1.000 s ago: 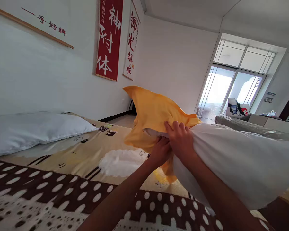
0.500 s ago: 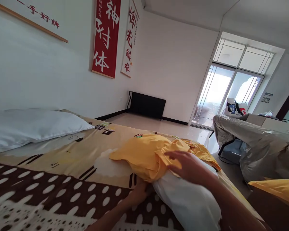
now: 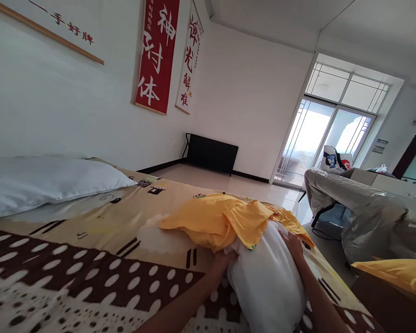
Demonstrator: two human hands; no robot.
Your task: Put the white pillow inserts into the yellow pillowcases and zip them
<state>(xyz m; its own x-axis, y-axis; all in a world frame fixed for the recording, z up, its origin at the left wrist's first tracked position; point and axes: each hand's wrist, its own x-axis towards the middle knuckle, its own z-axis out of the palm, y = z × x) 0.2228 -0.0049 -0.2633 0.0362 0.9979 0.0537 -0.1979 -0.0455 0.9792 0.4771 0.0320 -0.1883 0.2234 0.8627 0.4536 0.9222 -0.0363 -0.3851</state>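
Note:
A white pillow (image 3: 268,282) lies on the bed, its far end inside a yellow pillowcase (image 3: 197,222). One flap of the pillowcase is folded over the pillow's top. My left hand (image 3: 223,263) is closed on the pillow's left edge, just below the pillowcase opening. On the opposite side, my right hand (image 3: 293,245) grips the pillow's right edge near the yellow fabric, its fingers bent and its thumb partly hidden.
The bed has a patterned tan and brown sheet (image 3: 125,259). Another white pillow (image 3: 55,185) lies at the left by the wall. More yellow cloth (image 3: 398,277) is at the lower right. Beyond it are plastic-covered furniture (image 3: 360,203) and a black folded panel (image 3: 211,152).
My right hand has left the pillowcase flap and moved right and down to the pillow's edge. The flap now drapes over the pillow. My left hand has shifted slightly up and right.

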